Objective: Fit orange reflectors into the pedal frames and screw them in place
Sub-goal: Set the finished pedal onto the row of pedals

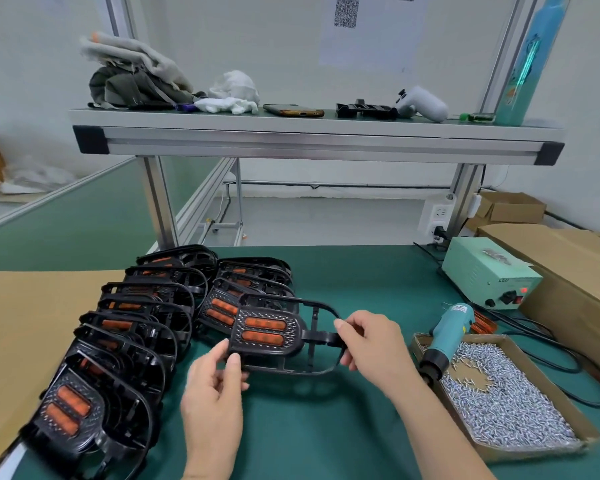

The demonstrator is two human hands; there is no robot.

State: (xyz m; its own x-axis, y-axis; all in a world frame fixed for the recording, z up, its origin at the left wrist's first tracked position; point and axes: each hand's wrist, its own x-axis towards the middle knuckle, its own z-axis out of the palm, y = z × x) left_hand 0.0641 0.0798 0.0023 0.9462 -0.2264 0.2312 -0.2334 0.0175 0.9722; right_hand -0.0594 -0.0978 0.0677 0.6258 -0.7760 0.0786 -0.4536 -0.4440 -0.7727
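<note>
Green bench mat (361,282); rows of pedal frames with reflectors (129,341) lie overlapped at left. Cardboard tray (541,448) of screws (506,407) at right, with the electric screwdriver (447,337) resting on its near corner.

Held pedal frame (293,336) sits just above the mat, between both hands. Left hand (212,393) pinches its lower-left edge with thumb and fingertips; right hand (371,344) has fingers curled round the right end. Two orange reflectors (264,323) sit in the slots.

Likely step: check seating before screwing — both strips should sit flush. Keep the left pinch firm, since the right hand must let go to fetch the driver.
</note>
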